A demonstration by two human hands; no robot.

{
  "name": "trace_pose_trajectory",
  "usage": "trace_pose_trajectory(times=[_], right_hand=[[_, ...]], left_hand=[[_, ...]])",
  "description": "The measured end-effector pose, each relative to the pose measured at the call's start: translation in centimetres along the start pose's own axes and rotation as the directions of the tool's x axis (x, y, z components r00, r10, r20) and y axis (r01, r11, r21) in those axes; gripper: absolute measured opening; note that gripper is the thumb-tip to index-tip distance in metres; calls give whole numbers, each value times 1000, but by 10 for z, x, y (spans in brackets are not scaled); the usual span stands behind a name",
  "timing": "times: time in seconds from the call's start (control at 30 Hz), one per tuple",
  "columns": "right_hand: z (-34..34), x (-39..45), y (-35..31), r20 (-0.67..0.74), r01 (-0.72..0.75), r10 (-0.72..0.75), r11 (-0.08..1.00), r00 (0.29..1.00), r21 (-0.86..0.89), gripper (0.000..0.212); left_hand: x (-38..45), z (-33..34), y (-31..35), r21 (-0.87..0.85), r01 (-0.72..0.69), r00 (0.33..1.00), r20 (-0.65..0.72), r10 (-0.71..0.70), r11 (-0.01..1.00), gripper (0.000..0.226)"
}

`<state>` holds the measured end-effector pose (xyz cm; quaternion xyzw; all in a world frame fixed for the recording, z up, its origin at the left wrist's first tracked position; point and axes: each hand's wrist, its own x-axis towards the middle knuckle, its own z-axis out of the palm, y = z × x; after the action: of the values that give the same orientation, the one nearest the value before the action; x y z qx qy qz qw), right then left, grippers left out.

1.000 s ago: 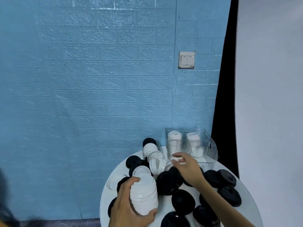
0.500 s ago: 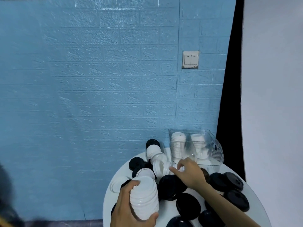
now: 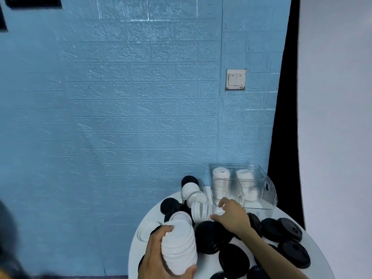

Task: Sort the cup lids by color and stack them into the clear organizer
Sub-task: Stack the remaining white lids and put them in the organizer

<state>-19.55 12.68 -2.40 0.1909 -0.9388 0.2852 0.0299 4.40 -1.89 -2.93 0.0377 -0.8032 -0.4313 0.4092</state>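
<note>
With left hand point(image 3: 159, 256) gripping the white stack point(image 3: 178, 246), best to pinch right hand's point(image 3: 233, 217) loose white lid point(image 3: 218, 213) by its rim, then seat squarely.

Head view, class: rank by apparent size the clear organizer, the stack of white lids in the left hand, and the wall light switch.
1. Clear organizer
2. Stack of white lids, gripped by the left hand; it is nearer the camera, so its true rank is unsure
3. Light switch, plainly smallest
</note>
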Motion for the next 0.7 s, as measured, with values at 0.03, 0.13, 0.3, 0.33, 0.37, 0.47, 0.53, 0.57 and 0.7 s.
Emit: trace_pose_trajectory(times=[0.03,0.13,0.3,0.33,0.37,0.47,0.53,0.57,0.7], right_hand=[[-8,-2,-2,-31,-8,9,999,999,41,45],[-38,-20,-16,-149,48,-15,975,989,218,40],[-72,-84,-61,-104,290,-296,701,949,651,28],[-74,-96,-68,-82,335,-378,675,922,657,29],[-74,-106,-73,-68,377,-441,665,895,645,28],[-69,-121,-79,-91,475,-519,678,850,562,25],[-66,-124,-80,-112,476,-504,687,857,550,26],[-66,-125,-81,-116,476,-500,692,858,543,27],[-66,-125,-87,-62,489,-526,733,848,473,29]], left_hand=[[0,0,0,14,5,1000,-4,-5,1000,91],[-3,2,2,53,46,999,18,-47,998,92],[-2,6,8,66,112,991,63,-117,991,99],[-1,7,10,64,121,989,73,-125,991,100],[0,7,12,69,134,987,77,-139,989,101],[2,6,16,80,168,981,81,-174,983,103],[1,6,17,98,185,976,101,-195,978,107],[0,7,17,107,185,975,107,-196,977,108],[-3,16,15,79,141,988,56,-146,987,108]])
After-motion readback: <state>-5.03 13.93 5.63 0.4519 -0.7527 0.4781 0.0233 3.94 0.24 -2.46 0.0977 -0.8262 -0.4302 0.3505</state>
